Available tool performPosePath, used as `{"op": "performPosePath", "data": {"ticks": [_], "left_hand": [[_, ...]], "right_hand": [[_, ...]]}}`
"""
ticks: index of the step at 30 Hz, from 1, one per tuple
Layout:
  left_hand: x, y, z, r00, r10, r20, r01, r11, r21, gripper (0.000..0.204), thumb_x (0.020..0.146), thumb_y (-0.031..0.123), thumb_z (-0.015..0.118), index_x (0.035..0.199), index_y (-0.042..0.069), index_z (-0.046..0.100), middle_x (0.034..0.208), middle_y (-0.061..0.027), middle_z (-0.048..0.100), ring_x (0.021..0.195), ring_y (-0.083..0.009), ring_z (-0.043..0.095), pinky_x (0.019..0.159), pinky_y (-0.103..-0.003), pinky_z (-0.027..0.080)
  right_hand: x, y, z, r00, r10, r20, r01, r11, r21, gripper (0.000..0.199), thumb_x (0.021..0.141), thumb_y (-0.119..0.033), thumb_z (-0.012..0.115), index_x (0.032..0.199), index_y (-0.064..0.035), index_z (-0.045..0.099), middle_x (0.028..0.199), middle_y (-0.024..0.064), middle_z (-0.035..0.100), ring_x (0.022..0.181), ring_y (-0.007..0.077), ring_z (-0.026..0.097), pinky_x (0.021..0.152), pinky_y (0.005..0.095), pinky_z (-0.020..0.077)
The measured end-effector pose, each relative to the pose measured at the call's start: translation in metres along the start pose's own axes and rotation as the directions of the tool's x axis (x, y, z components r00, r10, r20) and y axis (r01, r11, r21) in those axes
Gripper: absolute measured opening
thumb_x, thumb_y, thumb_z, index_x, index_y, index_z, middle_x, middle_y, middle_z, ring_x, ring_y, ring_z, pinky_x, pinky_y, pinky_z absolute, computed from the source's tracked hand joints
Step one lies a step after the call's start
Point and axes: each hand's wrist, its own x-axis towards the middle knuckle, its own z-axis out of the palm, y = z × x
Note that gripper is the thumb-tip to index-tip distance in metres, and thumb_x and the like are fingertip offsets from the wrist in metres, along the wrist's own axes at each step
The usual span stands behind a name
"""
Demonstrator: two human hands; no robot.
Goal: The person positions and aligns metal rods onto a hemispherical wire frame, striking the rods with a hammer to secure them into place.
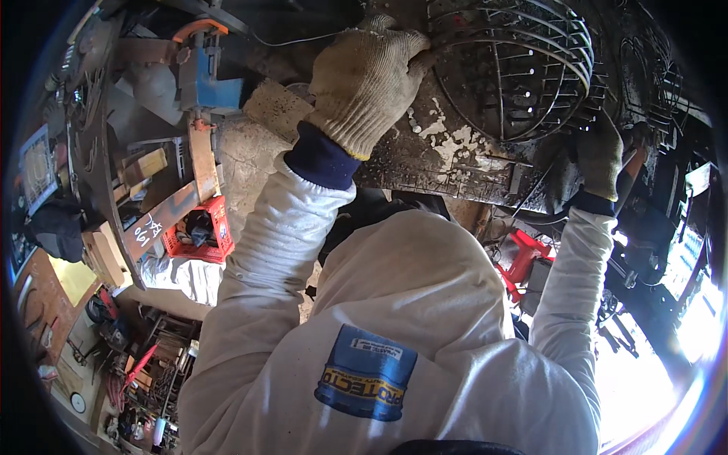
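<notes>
A blue print (366,371) on the white shirt (470,387) bears lettering (361,388), a brown board (179,206) white handwriting (148,230).

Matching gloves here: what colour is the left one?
The left glove is dull cream, clearest in the head view.

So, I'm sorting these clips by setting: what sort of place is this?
Likely a metalworking shop: there's a curved frame of metal rods, a grimy, pale-flecked worktable, and a blue-and-orange tool resembling a clamp or vise.
</notes>
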Motion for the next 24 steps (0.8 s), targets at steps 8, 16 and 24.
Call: {"op": "performPosePath", "data": {"ticks": [8,16,24], "left_hand": [[0.003,0.004,-0.003,0.998,-0.028,0.064,0.026,0.999,0.033,0.014,0.086,0.021,0.073,0.097,0.012,0.075,0.096,-0.0116,0.071,0.085,-0.0337,0.07,0.072,-0.041,0.057],[0.005,0.001,-0.003,1.0,-0.014,0.023,0.015,0.998,-0.067,0.016,0.085,0.025,0.075,0.098,0.015,0.076,0.096,-0.0084,0.075,0.083,-0.0307,0.072,0.072,-0.038,0.058],[0.012,0.015,-0.003,0.991,0.103,-0.082,-0.112,0.987,-0.112,0.019,0.086,0.013,0.077,0.104,0.007,0.074,0.102,-0.011,0.074,0.092,-0.0291,0.072,0.08,-0.036,0.057]], "right_hand": [[0.005,0.035,0.012,0.954,-0.299,-0.011,0.283,0.914,-0.29,0.039,0.09,0.006,0.055,0.128,-0.0035,0.062,0.106,0.0042,0.073,0.091,0.0102,0.07,0.075,0.0237,0.0568],[-0.005,-0.01,0.006,0.999,0.033,-0.016,-0.031,0.992,0.123,0.03,0.093,-0.015,0.056,0.121,-0.0129,0.069,0.111,0.0102,0.074,0.105,0.0278,0.07,0.088,0.0352,0.0556],[-0.009,-0.032,-0.006,0.992,-0.066,-0.103,0.071,0.996,0.049,0.03,0.094,-0.021,0.062,0.121,-0.011,0.07,0.112,0.0105,0.074,0.106,0.0279,0.07,0.091,0.0362,0.0548]]}}
